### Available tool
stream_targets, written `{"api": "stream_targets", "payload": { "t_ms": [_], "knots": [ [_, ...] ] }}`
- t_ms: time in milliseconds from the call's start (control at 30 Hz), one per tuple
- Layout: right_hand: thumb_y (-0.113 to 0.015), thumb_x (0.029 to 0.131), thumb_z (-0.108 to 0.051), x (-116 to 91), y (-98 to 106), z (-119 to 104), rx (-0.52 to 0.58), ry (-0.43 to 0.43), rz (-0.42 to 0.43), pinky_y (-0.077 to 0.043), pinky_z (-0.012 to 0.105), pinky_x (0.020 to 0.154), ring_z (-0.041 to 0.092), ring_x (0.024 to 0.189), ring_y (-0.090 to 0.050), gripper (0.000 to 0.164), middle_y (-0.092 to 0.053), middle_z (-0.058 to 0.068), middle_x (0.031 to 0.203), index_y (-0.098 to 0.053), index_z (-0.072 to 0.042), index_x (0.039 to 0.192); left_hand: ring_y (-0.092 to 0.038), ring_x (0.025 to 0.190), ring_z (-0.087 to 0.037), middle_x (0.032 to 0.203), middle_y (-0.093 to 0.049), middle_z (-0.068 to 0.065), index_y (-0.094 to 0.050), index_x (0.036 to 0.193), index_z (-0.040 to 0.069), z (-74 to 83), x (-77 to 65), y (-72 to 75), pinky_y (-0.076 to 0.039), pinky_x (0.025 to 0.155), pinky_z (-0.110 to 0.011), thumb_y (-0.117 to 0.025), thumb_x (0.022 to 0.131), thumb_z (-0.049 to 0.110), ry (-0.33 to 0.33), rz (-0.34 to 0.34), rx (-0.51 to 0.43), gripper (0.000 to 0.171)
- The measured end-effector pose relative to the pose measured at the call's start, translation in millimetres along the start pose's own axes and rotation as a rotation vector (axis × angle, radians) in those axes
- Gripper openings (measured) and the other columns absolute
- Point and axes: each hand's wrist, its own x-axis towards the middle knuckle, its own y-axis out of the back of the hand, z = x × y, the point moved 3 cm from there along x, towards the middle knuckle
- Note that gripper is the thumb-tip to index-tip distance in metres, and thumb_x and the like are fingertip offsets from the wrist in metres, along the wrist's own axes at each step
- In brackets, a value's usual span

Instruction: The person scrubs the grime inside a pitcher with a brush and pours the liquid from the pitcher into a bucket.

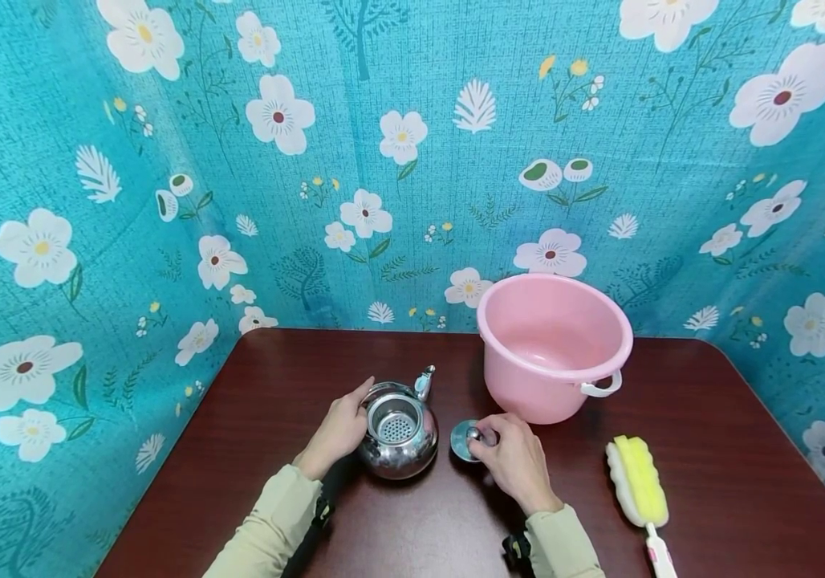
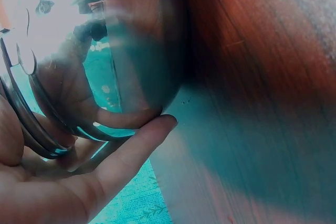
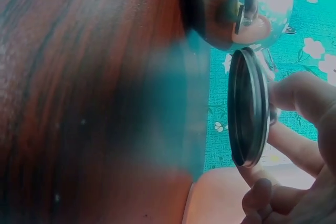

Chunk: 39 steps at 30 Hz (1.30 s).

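Left hand (image 1: 339,429) gripped shiny round steel teapot (image 1: 400,461) | right hand (image 1: 516,457) pinched round steel lid (image 1: 459,443) | lid: teapot's three o'clock

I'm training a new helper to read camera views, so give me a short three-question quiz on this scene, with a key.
1. Fill in the blank: the left hand holds the teapot while the right hand pinches its detached ____.
2. True or false: in the head view, the pink bucket stands to the right of the teapot.
3. Multiple choice: which colours show on the head of the sponge brush?
A) blue and green
B) yellow and white
C) red and black

Key:
1. lid
2. True
3. B
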Motion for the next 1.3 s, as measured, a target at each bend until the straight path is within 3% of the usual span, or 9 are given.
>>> {"api": "stream_targets", "payload": {
  "t_ms": [433, 700, 1167, 1300],
  "knots": [
    [-0.078, 0.069, -0.024, -2.9, -4.9, 3.7, -0.016, -0.041, -0.041, -0.051, 0.041, 0.074, 0.021, 0.085, -0.065, 0.017, -0.069, 0.000, 0.087, -0.076, -0.017, 0.085, -0.050, 0.130, -0.027, 0.142, -0.052, -0.016, -0.042, 0.146, 0.006, -0.9, 1.3, 0.0, -0.047, 0.100, -0.045, -0.039, 0.093, 0.000, -0.012, 0.012, 0.013, 0.054],
    [-0.080, 0.070, -0.024, -4.3, -6.7, 4.4, -0.012, -0.046, -0.062, -0.051, 0.039, 0.073, 0.019, 0.085, -0.066, 0.017, -0.070, -0.002, 0.093, -0.077, -0.018, 0.085, -0.049, 0.131, -0.027, 0.144, -0.050, -0.015, -0.041, 0.147, 0.007, -2.2, 1.2, -0.8, -0.048, 0.096, -0.041, -0.038, 0.094, 0.000, -0.003, 0.004, 0.006, 0.054],
    [-0.080, 0.069, -0.020, -8.5, -7.1, 4.9, -0.028, -0.012, -0.081, -0.052, 0.040, 0.072, 0.021, 0.089, -0.067, 0.015, -0.070, 0.000, 0.096, -0.078, -0.017, 0.083, -0.052, 0.127, -0.024, 0.144, -0.049, -0.016, -0.041, 0.147, 0.007, -4.3, 1.3, -2.4, -0.045, 0.080, -0.034, -0.038, 0.094, -0.001, -0.006, 0.002, 0.009, 0.054],
    [-0.080, 0.068, -0.020, -8.9, -8.3, 5.4, -0.029, -0.006, -0.079, -0.052, 0.041, 0.072, 0.022, 0.090, -0.067, 0.014, -0.071, 0.000, 0.096, -0.078, -0.017, 0.082, -0.053, 0.126, -0.024, 0.144, -0.050, -0.015, -0.041, 0.147, 0.006, -4.0, 1.0, -2.4, -0.045, 0.082, -0.034, -0.038, 0.093, -0.002, -0.013, 0.011, 0.017, 0.054]
  ]
}}
